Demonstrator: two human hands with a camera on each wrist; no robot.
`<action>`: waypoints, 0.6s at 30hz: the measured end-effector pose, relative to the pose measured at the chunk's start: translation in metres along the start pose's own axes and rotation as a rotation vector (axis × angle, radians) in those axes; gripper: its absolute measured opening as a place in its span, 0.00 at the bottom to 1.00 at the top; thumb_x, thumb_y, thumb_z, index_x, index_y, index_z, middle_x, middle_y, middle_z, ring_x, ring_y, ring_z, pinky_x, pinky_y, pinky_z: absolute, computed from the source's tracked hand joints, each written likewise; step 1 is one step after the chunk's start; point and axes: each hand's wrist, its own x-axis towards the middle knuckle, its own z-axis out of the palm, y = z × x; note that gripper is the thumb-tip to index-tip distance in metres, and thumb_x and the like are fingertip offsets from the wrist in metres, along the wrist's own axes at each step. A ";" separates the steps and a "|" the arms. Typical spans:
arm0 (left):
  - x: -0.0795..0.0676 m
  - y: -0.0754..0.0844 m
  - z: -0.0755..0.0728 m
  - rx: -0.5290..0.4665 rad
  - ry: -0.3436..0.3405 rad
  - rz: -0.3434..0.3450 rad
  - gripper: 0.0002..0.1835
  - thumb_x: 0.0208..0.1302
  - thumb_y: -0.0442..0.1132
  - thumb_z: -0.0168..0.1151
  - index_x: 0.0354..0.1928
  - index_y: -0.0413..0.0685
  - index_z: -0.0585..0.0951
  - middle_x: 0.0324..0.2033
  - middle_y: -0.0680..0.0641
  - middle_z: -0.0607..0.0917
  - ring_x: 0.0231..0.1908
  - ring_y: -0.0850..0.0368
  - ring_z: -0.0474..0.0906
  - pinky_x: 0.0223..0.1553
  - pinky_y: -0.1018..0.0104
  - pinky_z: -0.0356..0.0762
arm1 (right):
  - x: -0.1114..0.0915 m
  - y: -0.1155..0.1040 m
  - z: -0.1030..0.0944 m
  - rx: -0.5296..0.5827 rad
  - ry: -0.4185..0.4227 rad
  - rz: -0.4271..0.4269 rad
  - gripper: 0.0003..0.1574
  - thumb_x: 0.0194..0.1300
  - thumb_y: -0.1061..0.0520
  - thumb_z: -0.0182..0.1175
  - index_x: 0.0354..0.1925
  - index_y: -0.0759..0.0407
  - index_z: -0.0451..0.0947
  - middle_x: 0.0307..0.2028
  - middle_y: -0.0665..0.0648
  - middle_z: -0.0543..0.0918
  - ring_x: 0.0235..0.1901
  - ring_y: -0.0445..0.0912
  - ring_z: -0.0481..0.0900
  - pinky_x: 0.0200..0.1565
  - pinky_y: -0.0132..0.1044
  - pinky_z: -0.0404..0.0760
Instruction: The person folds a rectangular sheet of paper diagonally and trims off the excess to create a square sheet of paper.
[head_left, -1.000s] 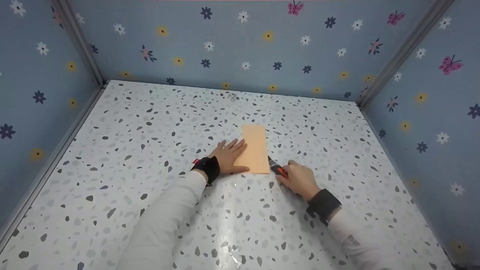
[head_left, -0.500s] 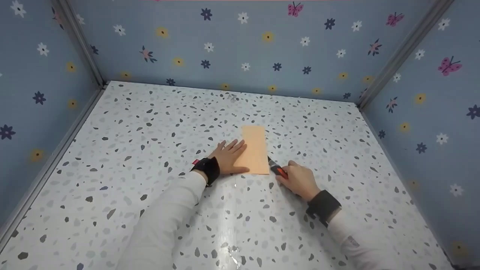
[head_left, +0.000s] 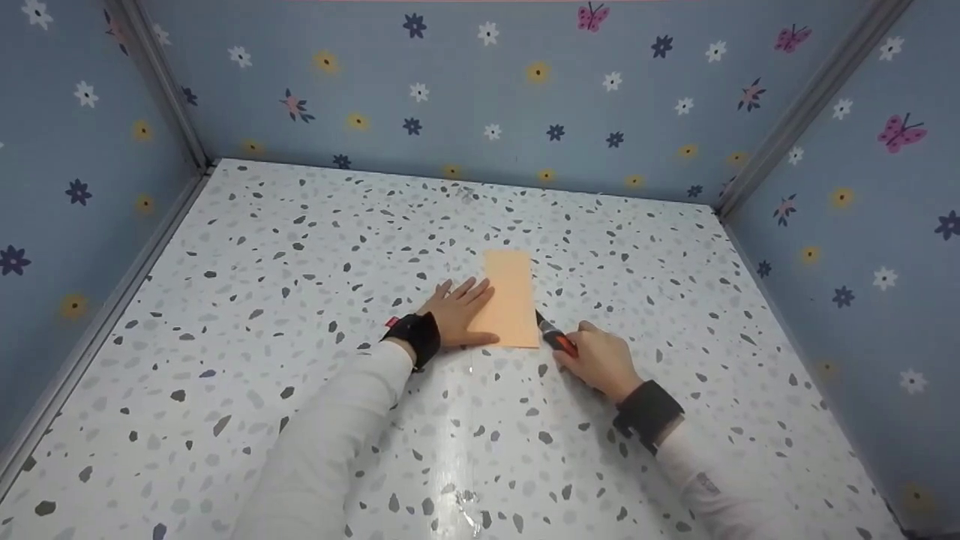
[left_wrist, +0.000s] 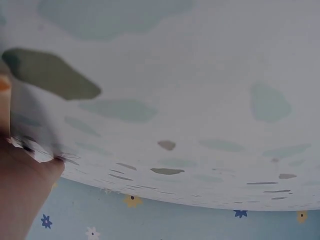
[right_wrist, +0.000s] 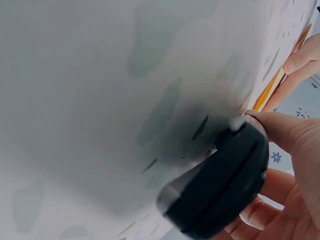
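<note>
A light orange rectangle of paper lies on the speckled table, and its near edge looks doubled. Spread over its left side, my left hand presses it with straight fingers. My right hand grips a utility knife with a dark and orange handle, its tip right at the paper's right edge. In the right wrist view, the rounded dark butt of the knife pokes out of the curled fingers. Only part of the left hand shows in the left wrist view.
The white speckled tabletop stretches around both hands. Blue flowered panels enclose it: a back wall, a left wall and a right wall. A shiny strip runs along the table's near middle.
</note>
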 end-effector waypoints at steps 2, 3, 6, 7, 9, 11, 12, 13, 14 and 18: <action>0.001 0.000 0.001 -0.002 -0.002 -0.005 0.52 0.71 0.72 0.48 0.83 0.49 0.45 0.84 0.48 0.45 0.84 0.46 0.40 0.83 0.40 0.38 | 0.001 0.000 0.000 0.006 0.003 -0.003 0.18 0.66 0.45 0.68 0.37 0.59 0.86 0.29 0.55 0.77 0.22 0.46 0.72 0.23 0.34 0.66; 0.001 0.000 0.001 -0.004 0.000 -0.005 0.52 0.71 0.72 0.48 0.83 0.49 0.45 0.84 0.47 0.45 0.84 0.45 0.40 0.83 0.40 0.38 | 0.002 0.001 0.000 0.007 0.007 -0.006 0.18 0.66 0.45 0.68 0.36 0.59 0.86 0.29 0.55 0.76 0.22 0.46 0.72 0.23 0.34 0.66; -0.001 0.002 -0.002 -0.003 0.001 0.000 0.51 0.71 0.71 0.49 0.83 0.47 0.46 0.84 0.46 0.46 0.84 0.44 0.41 0.83 0.39 0.40 | 0.004 0.001 0.000 0.008 0.013 -0.009 0.18 0.66 0.46 0.67 0.36 0.60 0.85 0.29 0.55 0.76 0.22 0.46 0.72 0.22 0.34 0.64; -0.003 0.003 -0.003 -0.009 0.006 0.005 0.51 0.72 0.70 0.49 0.83 0.46 0.47 0.84 0.45 0.47 0.84 0.43 0.42 0.83 0.39 0.40 | 0.005 0.001 -0.001 0.007 0.013 -0.009 0.18 0.66 0.46 0.67 0.36 0.60 0.85 0.29 0.55 0.76 0.22 0.46 0.72 0.22 0.34 0.64; -0.006 0.004 -0.006 -0.011 0.012 0.010 0.50 0.72 0.69 0.49 0.82 0.45 0.47 0.83 0.44 0.48 0.83 0.42 0.43 0.83 0.38 0.41 | 0.008 0.001 -0.001 0.001 0.017 -0.010 0.18 0.66 0.45 0.67 0.36 0.61 0.85 0.29 0.55 0.76 0.22 0.46 0.72 0.22 0.34 0.63; -0.010 0.006 -0.009 -0.025 0.015 0.017 0.50 0.73 0.67 0.51 0.82 0.44 0.49 0.83 0.43 0.48 0.83 0.42 0.43 0.82 0.38 0.41 | 0.010 0.001 0.000 -0.008 0.024 -0.012 0.18 0.66 0.45 0.67 0.34 0.60 0.85 0.28 0.55 0.75 0.22 0.46 0.71 0.22 0.34 0.63; -0.011 0.006 -0.010 -0.032 0.014 0.019 0.49 0.73 0.67 0.51 0.82 0.44 0.49 0.83 0.43 0.49 0.83 0.41 0.43 0.83 0.38 0.41 | 0.011 0.001 0.000 -0.010 0.027 -0.013 0.18 0.66 0.45 0.67 0.33 0.60 0.84 0.28 0.55 0.75 0.22 0.46 0.71 0.22 0.34 0.63; -0.012 0.006 -0.011 -0.035 0.014 0.020 0.49 0.73 0.67 0.51 0.82 0.44 0.49 0.83 0.43 0.49 0.83 0.42 0.43 0.83 0.38 0.41 | 0.013 0.001 0.000 -0.011 0.031 -0.014 0.18 0.66 0.45 0.68 0.32 0.60 0.84 0.28 0.55 0.75 0.21 0.46 0.71 0.22 0.34 0.62; -0.012 0.006 -0.011 -0.036 0.013 0.020 0.49 0.73 0.67 0.51 0.82 0.44 0.49 0.83 0.43 0.49 0.83 0.42 0.43 0.83 0.38 0.41 | 0.014 0.001 0.000 -0.011 0.034 -0.015 0.18 0.66 0.46 0.67 0.32 0.59 0.84 0.28 0.55 0.75 0.21 0.46 0.71 0.22 0.34 0.62; -0.007 0.004 -0.007 -0.024 -0.003 0.008 0.50 0.72 0.69 0.50 0.83 0.48 0.47 0.84 0.46 0.46 0.84 0.45 0.40 0.83 0.40 0.39 | 0.021 0.002 0.000 -0.004 0.037 -0.010 0.17 0.65 0.46 0.67 0.31 0.60 0.83 0.28 0.56 0.75 0.22 0.46 0.70 0.22 0.34 0.61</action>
